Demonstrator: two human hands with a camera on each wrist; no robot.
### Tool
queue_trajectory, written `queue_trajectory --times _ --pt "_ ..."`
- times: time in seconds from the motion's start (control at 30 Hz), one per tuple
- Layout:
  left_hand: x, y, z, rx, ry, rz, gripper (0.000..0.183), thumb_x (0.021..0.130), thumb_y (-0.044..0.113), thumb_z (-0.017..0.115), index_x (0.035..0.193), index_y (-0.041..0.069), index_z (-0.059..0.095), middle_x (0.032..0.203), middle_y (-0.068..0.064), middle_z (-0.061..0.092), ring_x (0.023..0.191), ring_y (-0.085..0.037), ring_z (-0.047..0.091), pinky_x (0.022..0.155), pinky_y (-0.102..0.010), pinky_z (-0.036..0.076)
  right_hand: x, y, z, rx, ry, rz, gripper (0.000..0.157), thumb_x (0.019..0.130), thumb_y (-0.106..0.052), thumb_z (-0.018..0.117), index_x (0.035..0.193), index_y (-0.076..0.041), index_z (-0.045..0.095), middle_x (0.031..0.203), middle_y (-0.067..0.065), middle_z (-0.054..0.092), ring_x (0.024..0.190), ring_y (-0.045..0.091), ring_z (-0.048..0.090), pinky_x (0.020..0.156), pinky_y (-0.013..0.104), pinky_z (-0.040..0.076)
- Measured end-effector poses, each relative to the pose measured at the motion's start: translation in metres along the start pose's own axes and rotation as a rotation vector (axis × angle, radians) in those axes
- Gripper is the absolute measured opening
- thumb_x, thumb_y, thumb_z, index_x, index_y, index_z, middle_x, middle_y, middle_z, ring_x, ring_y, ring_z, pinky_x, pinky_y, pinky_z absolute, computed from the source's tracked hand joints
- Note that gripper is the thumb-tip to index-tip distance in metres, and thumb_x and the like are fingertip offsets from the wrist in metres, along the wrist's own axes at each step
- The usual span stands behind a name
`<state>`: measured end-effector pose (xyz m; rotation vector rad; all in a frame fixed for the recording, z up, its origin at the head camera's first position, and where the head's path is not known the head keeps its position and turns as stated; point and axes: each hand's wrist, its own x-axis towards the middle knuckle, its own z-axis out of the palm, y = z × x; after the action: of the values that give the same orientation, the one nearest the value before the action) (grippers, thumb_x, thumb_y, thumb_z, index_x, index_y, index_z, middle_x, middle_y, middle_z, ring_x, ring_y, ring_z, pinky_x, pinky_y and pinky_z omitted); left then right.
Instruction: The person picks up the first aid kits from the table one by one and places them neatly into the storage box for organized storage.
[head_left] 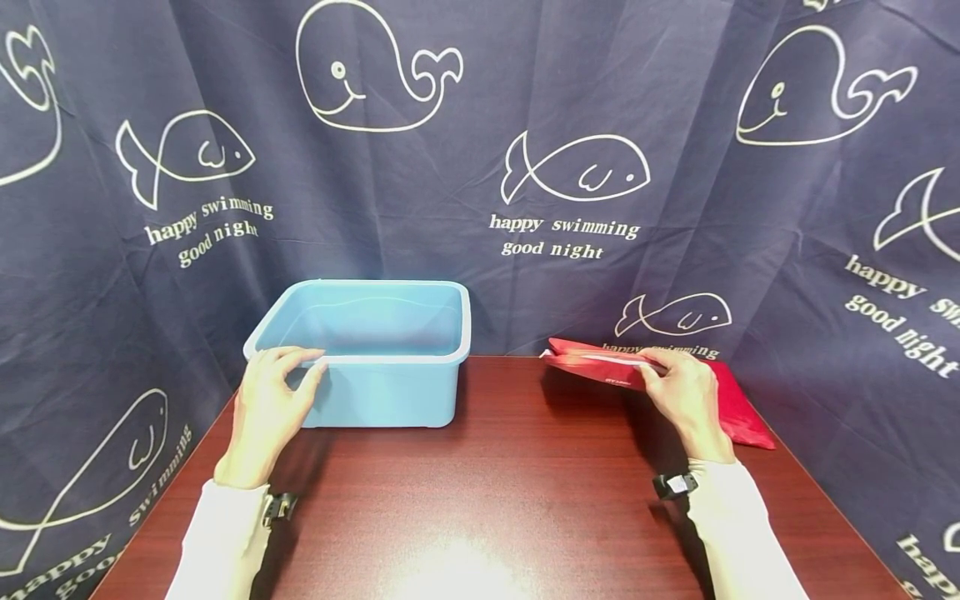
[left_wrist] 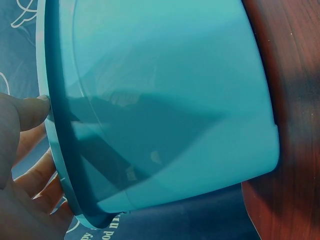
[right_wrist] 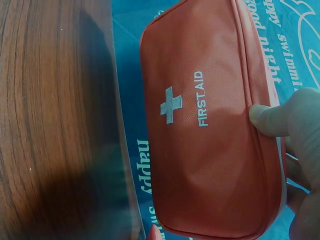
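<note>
A light blue plastic storage bin [head_left: 382,392] stands on the table at left centre, its inside visible from above. My left hand [head_left: 273,404] holds its near rim at the left corner. In the left wrist view the thumb [left_wrist: 36,111] lies against the rim [left_wrist: 57,145], the other fingers behind it. On the right, my right hand [head_left: 684,396] pinches a red first aid pouch [head_left: 600,367] along its zipped edge, thumb in front and fingers behind. The pouch front [right_wrist: 200,160] shows a white cross and "FIRST AID" in the right wrist view; it is raised over the table.
A flat red fabric piece [head_left: 738,408] lies on the table behind and right of my right hand. The dark reddish wooden table [head_left: 480,492] runs back to a navy curtain [head_left: 465,183] with white whale and fish drawings, which surrounds its back and sides.
</note>
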<state>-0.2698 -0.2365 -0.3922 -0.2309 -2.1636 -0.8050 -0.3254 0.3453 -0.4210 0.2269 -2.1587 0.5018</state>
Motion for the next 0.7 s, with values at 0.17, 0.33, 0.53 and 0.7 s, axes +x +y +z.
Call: queue_trajectory --times 0.17,0.33,0.53,0.7 --pt "-0.0008 -0.0012 0.0002 0.001 -0.002 -0.003 0.02 0.09 0.018 0.079 0.109 0.013 0.081 0.109 -0.009 0.071 0.11 -0.034 0.059 0.095 -0.047 0.041 0.0007 -0.0008 -0.0007 0.002 0.002 0.0 0.021 0.08 -0.006 0.08 0.1 -0.013 0.082 0.092 0.013 0.078 0.085 0.038 0.072 0.07 0.054 0.051" --pt "-0.0006 -0.0014 0.0002 0.0 -0.003 -0.008 0.02 0.09 0.018 0.079 0.11 0.014 0.081 0.11 -0.009 0.07 0.111 -0.034 0.059 0.096 -0.047 0.042 0.002 -0.0012 -0.0005 0.006 0.008 -0.004 0.021 0.08 -0.006 0.08 0.099 -0.014 0.083 0.092 0.012 0.078 0.086 0.038 0.072 0.07 0.054 0.051" --pt "-0.0009 -0.0013 0.0003 -0.001 0.0 -0.006 0.019 0.09 0.018 0.079 0.109 0.014 0.081 0.109 -0.008 0.07 0.11 -0.033 0.059 0.095 -0.047 0.042 0.0032 -0.0024 -0.0013 0.006 0.013 -0.001 0.02 0.081 -0.007 0.08 0.099 -0.015 0.082 0.093 0.011 0.079 0.087 0.036 0.073 0.071 0.052 0.051" --pt "-0.0006 -0.001 0.0003 0.003 -0.004 -0.006 0.019 0.091 0.018 0.079 0.109 0.014 0.081 0.109 -0.009 0.07 0.11 -0.033 0.059 0.095 -0.047 0.042 0.0043 -0.0042 -0.0032 0.009 0.017 -0.008 0.02 0.081 -0.007 0.079 0.099 -0.015 0.082 0.094 0.01 0.078 0.087 0.035 0.072 0.072 0.051 0.051"
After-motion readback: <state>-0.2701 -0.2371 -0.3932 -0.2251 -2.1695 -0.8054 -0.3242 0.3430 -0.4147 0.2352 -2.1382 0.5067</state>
